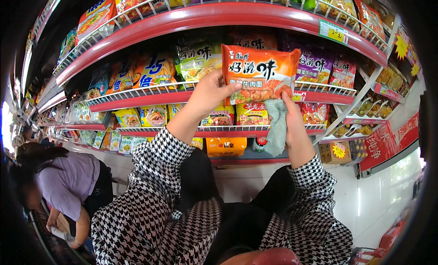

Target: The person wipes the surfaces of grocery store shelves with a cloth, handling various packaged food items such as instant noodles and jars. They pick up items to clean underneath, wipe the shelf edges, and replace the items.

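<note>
Both my hands hold up an orange packet of instant noodles (256, 73) in front of the middle shelf. My left hand (214, 94) grips its left edge, thumb across the front. At the lower right corner, my right hand (292, 119) pinches the packet with the thumb and also holds a grey-green cloth (276, 128), which hangs down below it. Behind the packet stand a green noodle packet (196, 56) on the left and a purple one (313, 66) on the right, both inside the shelf's wire rail.
A red-edged shelf (219, 17) with a wire rail runs above my hands. Yellow noodle packets (253, 113) line the shelf below. A person in a lilac shirt (73, 183) bends over at the left. Cardboard boxes (333, 152) stand on the floor at the right.
</note>
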`<state>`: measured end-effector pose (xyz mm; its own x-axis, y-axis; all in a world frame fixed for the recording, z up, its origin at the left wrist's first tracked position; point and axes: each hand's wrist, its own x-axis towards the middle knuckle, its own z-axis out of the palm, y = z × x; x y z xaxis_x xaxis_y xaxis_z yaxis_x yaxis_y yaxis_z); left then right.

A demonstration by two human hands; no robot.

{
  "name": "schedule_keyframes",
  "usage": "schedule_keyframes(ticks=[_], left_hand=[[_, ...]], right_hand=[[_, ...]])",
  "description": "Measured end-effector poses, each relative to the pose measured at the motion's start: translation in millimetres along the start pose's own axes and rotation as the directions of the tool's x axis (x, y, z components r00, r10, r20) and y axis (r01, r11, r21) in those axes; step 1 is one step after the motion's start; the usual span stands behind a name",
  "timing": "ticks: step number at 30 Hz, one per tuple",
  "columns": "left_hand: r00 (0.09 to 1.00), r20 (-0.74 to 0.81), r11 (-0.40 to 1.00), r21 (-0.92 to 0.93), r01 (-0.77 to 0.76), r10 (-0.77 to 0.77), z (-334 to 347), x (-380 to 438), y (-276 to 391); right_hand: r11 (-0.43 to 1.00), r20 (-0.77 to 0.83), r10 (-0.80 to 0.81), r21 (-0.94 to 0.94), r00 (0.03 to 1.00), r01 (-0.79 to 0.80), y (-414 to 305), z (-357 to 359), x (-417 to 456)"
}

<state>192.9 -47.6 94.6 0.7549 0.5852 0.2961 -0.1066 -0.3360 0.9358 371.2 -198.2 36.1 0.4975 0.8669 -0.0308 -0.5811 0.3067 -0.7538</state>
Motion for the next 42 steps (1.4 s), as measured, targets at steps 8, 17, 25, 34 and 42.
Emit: schedule_keyframes(ticks=[8, 17, 25, 34, 42], left_hand=[[0.997, -0.063, 0.969, -0.248, 0.021, -0.038, -5, 43, -1], [0.978, -0.198, 0.994, -0.065, -0.085, 0.071, -8, 79, -11], [0.993, -0.12, 1.0, 0.007, 0.008, -0.007, 4, 92, -20], [0.989, -0.146, 0.912, 0.409, 0.037, 0.025, 5, 88, -13], [0.958, -0.163, 0.904, 0.4, -0.153, 0.234, 3, 95, -31]], right_hand=[[0.992, 0.074, -0.005, -0.124, 0.997, 0.014, -28, -6, 32], [0.978, 0.0, -0.006, -0.208, 1.0, 0.006, -2, -15, 7], [0.984, -0.019, 0.095, -0.148, 0.995, -0.097, 20, -39, -7], [0.985, -0.1, 0.095, -0.135, 0.99, -0.108, 34, -48, -8], [0.988, -0.098, 0.093, -0.111, 0.991, -0.104, 46, -50, -11]])
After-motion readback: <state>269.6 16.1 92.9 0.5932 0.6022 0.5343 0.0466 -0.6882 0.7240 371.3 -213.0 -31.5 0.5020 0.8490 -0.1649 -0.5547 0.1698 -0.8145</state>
